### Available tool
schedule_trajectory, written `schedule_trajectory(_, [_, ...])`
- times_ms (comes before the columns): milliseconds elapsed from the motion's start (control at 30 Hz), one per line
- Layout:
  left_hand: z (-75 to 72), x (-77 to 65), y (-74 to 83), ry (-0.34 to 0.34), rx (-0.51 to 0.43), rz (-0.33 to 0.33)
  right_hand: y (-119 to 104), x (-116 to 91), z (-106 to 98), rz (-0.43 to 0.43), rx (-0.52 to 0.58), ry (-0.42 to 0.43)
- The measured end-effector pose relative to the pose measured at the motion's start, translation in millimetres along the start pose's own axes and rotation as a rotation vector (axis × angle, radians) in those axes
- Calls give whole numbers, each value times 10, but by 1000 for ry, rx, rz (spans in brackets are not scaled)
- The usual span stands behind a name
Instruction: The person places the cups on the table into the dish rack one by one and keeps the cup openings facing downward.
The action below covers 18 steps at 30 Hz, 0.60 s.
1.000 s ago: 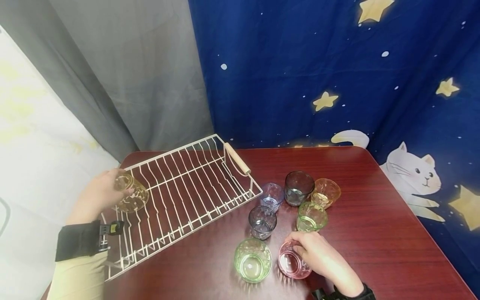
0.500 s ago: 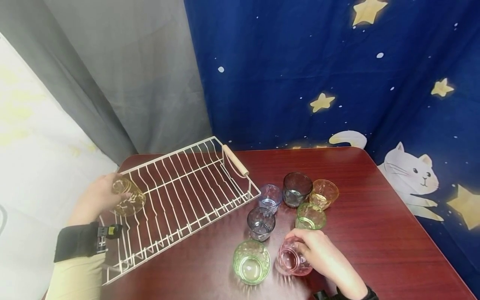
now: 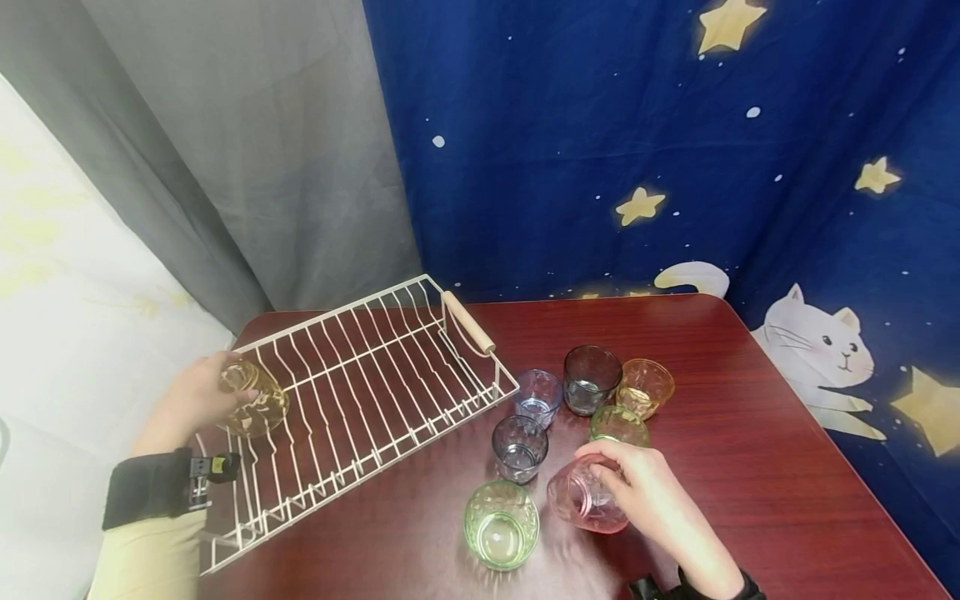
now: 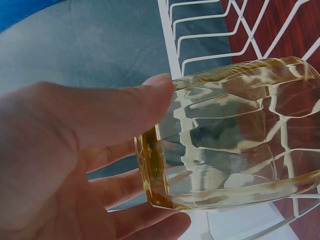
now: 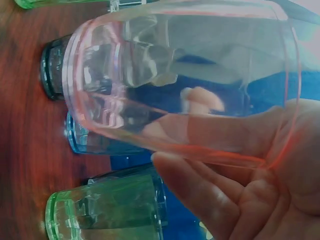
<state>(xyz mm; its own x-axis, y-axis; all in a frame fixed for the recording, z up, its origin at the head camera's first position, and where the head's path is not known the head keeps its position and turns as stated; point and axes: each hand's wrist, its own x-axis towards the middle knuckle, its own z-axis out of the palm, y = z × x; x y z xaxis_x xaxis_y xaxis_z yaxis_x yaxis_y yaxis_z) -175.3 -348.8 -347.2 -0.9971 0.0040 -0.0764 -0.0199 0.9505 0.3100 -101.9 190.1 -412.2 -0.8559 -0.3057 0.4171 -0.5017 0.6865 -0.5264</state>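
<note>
My left hand (image 3: 187,400) holds a yellow glass tumbler (image 3: 262,408) over the left end of a white wire dish rack (image 3: 330,314). Thumb and fingers grip the tumbler around its thick base, and its mouth points away from the palm. Whether it touches the wires I cannot tell. On the right, my right hand (image 3: 648,496) pinches a pink glass tumbler (image 3: 577,500) by the wall near its rim. The pink tumbler tilts, its base slightly above the table in the right wrist view. Beside it stands a green tumbler (image 3: 501,529), upright.
Behind the pink tumbler stand a smoky tumbler (image 3: 520,450), a blue tumbler (image 3: 537,398), a dark tumbler (image 3: 592,380), a yellow tumbler (image 3: 645,388) and a second green tumbler (image 3: 619,423), partly hidden. The rack's wooden handle (image 3: 468,322) faces them. Curtains hang behind the table.
My right hand has tipped the pink tumbler and lifted it from the table. The left hand keeps its grip on the yellow tumbler, nearly still over the rack. The head view has shifted slightly.
</note>
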Motion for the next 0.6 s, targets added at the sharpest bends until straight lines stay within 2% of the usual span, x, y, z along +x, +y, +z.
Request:
schedule_trajectory(67, [-3,-5,-2,-6,0,0,-11,14,-5,7,-6,38])
schedule_trajectory(333, [-33,-40,50,-16,-6,-13,-39,68,-18,125,11,140])
schedule_trajectory(433, [-51,-75,129,38,-24,2,-41,77,-23,145,24,163])
schedule_trajectory(600, [-88,-167,319,223,-39,83,-74,118,-34,183,99,205])
